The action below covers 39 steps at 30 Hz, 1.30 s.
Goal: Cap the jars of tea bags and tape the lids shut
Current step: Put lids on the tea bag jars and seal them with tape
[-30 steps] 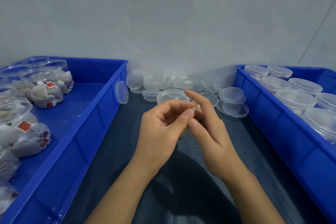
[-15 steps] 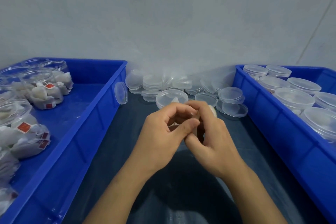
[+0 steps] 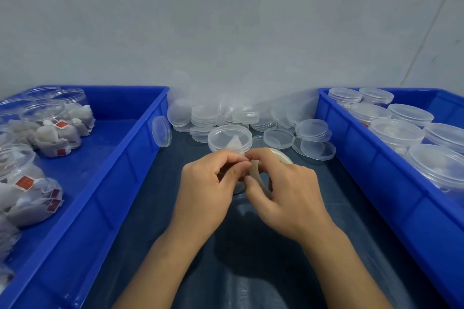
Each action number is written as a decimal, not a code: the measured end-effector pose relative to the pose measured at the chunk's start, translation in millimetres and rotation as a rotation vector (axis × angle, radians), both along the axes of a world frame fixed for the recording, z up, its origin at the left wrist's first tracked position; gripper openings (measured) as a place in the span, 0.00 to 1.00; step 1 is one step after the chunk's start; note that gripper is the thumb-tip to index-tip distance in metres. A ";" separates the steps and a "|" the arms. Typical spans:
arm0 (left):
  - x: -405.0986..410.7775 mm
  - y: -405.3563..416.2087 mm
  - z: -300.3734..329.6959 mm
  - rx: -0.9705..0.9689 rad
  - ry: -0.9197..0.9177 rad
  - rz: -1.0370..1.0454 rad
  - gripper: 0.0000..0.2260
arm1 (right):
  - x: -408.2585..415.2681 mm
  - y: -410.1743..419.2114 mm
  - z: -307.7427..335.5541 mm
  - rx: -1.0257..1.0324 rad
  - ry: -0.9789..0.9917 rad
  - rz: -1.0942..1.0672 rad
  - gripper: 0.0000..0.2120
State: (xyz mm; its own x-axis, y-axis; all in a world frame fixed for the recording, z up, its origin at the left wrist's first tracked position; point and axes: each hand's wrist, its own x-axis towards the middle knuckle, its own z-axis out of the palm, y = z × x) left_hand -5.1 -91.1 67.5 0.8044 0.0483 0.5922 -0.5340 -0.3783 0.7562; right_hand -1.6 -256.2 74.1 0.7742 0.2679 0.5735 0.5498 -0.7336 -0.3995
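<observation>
A capped jar (image 3: 229,139) of tea bags stood on the dark table (image 3: 140,208) and serves here as the landmark. Just in front of it, toward the person, both hands met over the table. The right hand (image 3: 288,198) curled around a roll of tape (image 3: 258,178), thumb under the near edge and fingers over the top, so it was grasping the roll. The left hand (image 3: 211,190) sat beside it, thumb and forefinger pinched together at the roll's edge; they seemed to grip the tape end, though the strip itself was too small to make out.

Behind the jar and to either side of it, against the grey wall (image 3: 226,20), lay a heap of loose clear lids (image 3: 204,115), some stacked and some tilted. To the jar's right, 2 lids (image 3: 317,149) lay flat near the right blue bin (image 3: 376,183). That bin, further right of the jar, held capped jars (image 3: 396,133) packed close together. To the jar's left, 1 lid (image 3: 162,132) leaned on edge against the wall of the left blue bin (image 3: 105,183). This bin, further left of the jar, held uncapped jars (image 3: 42,113) filled with white tea bags (image 3: 54,137) bearing red tags.
</observation>
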 end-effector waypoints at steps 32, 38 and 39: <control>8.7 -9.4 -20.3 -0.031 0.014 0.277 0.03 | 18.3 25.8 -5.2 -0.124 -0.393 -0.379 0.14; 8.7 -13.9 -19.6 -0.069 -0.008 0.370 0.04 | 14.5 35.8 -4.6 -0.142 -0.448 -0.453 0.10; 9.5 -13.3 -20.5 -0.078 -0.010 0.374 0.04 | 14.0 37.3 -4.2 -0.151 -0.450 -0.461 0.09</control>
State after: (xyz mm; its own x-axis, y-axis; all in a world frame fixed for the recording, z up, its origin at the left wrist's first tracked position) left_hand 4.4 -104.4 47.0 0.7165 0.3830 0.5831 -0.3775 -0.4901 0.7857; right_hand 12.4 -219.0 69.9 0.5224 0.0692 0.8499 0.2556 -0.9636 -0.0787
